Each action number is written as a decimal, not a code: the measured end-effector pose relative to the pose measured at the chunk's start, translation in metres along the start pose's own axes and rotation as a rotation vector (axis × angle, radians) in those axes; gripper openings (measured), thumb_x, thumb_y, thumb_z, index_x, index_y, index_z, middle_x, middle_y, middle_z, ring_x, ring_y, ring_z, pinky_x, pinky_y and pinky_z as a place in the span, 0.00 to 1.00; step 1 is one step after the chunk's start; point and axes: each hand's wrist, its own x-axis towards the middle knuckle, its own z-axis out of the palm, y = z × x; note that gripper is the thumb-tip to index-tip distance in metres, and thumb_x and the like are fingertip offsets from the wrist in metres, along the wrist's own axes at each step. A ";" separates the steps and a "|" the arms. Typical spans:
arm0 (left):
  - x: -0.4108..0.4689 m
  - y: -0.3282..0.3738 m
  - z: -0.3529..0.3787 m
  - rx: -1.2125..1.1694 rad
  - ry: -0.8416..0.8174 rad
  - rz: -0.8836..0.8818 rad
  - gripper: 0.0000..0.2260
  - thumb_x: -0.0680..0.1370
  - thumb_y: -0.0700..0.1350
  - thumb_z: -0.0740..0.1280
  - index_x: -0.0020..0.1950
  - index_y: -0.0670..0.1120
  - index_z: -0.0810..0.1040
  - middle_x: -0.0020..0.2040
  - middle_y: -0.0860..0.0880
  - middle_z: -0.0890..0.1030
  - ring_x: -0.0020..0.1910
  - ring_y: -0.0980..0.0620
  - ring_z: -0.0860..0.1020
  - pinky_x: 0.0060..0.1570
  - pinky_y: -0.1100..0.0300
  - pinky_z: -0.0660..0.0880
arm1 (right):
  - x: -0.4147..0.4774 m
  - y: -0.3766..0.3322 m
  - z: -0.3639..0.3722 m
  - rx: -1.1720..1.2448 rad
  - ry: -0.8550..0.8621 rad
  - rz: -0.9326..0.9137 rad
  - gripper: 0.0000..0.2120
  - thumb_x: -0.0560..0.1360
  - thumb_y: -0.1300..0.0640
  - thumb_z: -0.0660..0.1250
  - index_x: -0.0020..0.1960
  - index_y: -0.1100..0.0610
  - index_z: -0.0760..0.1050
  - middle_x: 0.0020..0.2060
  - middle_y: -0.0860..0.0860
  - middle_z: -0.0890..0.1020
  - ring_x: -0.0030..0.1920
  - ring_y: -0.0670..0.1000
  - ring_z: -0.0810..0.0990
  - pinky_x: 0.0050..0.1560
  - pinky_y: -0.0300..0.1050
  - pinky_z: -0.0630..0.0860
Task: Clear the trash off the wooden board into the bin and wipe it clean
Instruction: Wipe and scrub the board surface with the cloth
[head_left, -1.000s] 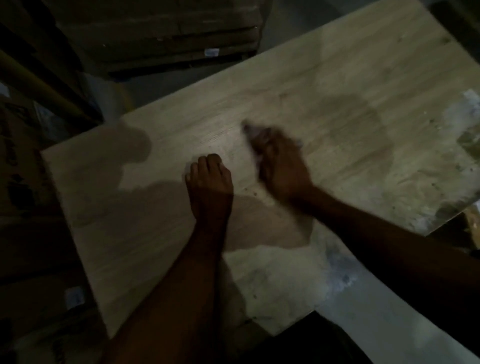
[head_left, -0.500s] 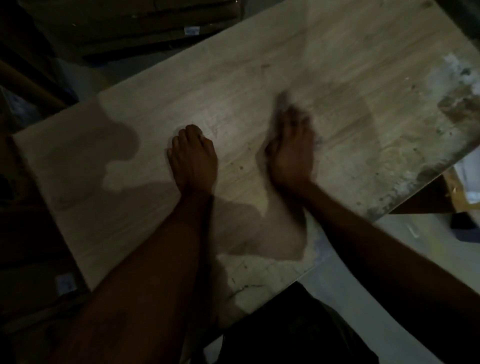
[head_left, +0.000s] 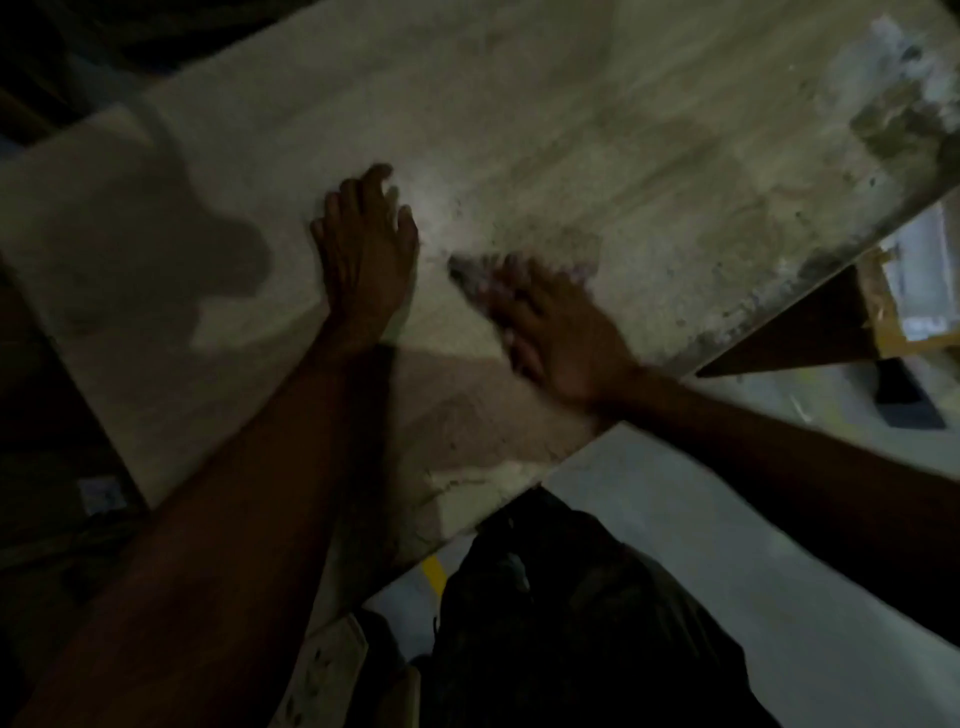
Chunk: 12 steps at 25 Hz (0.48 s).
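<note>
Wiping step, by the look of it: no big trash on the wooden board, only fine stuff. The left hand lies flat on the board w/ fingers straight and spread, prob. bracing it. The right hand sits just beside it, to its right and a bit nearer the body, apart from it and not touching. It's motion-blurred, w/ a small grey wad at its fingertips, maybe a rag or tissue, too smeared to say. Can't tell if the fingers curl round the wad or just press it flat. Dark specks are scattered between the two hands and just beyond the left fingertips. Well off to the right hand's far side, the board's far right corner carries pale and dark smears, and more grime runs along the edge right of that hand. No bin in view; grey floor shows below the near edge. Judgement: task approx. mid-way, w/ the centre being worked and the right corner not yet done. Next move prob. needs firm strokes toward that corner and edge, w/ the left hand holding the board so it doesn't slide, and crumbs gathered, not flicked onto the floor.
</note>
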 end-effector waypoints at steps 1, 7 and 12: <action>-0.016 0.005 0.003 -0.066 -0.014 -0.024 0.23 0.81 0.57 0.60 0.75 0.52 0.68 0.66 0.47 0.76 0.66 0.44 0.71 0.64 0.50 0.63 | 0.009 0.022 -0.007 -0.042 0.026 0.138 0.27 0.86 0.48 0.52 0.83 0.55 0.59 0.81 0.61 0.62 0.81 0.63 0.60 0.78 0.65 0.60; -0.057 0.018 0.006 0.033 -0.070 0.054 0.23 0.84 0.56 0.54 0.78 0.50 0.66 0.77 0.46 0.69 0.77 0.42 0.63 0.76 0.44 0.57 | -0.041 -0.062 0.012 0.073 0.052 0.414 0.31 0.82 0.50 0.58 0.83 0.52 0.57 0.82 0.60 0.57 0.82 0.65 0.54 0.80 0.68 0.53; -0.097 0.056 0.015 0.103 -0.120 0.010 0.23 0.86 0.54 0.49 0.80 0.51 0.61 0.82 0.47 0.58 0.81 0.44 0.53 0.78 0.46 0.51 | -0.058 0.023 -0.007 0.010 0.140 0.555 0.29 0.80 0.52 0.60 0.81 0.54 0.64 0.79 0.62 0.65 0.79 0.67 0.61 0.78 0.66 0.59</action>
